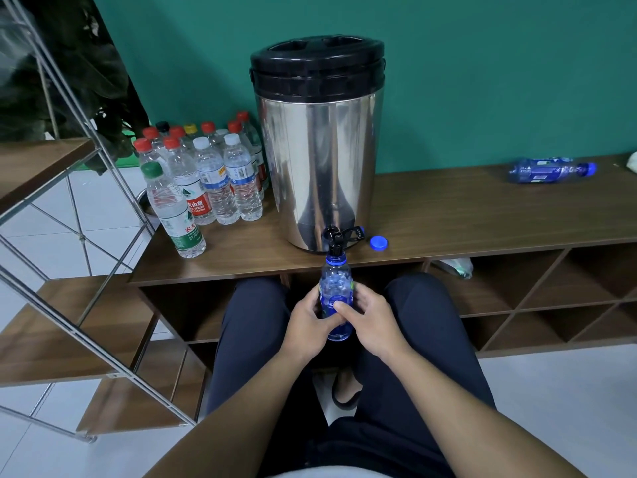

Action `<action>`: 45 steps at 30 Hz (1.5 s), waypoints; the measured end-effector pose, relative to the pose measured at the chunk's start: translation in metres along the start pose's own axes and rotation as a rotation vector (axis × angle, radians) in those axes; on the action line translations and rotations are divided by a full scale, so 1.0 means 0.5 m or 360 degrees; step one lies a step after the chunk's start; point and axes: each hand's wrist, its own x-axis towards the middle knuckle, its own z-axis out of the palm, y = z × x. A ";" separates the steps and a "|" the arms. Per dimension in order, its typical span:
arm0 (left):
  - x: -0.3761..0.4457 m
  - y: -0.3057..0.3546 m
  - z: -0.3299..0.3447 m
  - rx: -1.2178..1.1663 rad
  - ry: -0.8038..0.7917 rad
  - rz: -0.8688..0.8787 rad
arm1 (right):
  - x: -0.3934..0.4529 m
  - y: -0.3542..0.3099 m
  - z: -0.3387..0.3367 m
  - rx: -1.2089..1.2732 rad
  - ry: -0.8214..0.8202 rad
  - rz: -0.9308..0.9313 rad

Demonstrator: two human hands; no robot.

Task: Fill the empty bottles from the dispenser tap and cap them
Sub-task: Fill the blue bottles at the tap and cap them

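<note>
Blue-tinted uncapped bottle [335, 294], gripped by left hand [306, 320] and right hand [367, 319], under the tap [335, 238].

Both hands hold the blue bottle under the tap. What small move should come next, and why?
Probably keep the blue bottle steady until full, then shut the tap. Left hand and right hand grip it, mouth under the spout; its blue cap lies on the shelf.
</note>
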 end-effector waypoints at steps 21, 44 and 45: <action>0.003 -0.006 0.000 -0.0026 0.0009 0.0007 | 0.003 0.002 0.003 0.0010 -0.0006 -0.0023; 0.003 -0.005 0.000 -0.0015 0.0025 0.0034 | 0.002 -0.001 0.003 0.0030 0.0001 -0.0021; 0.004 -0.006 0.000 -0.0013 0.0025 0.0035 | 0.002 -0.001 0.003 0.0029 0.0001 -0.0019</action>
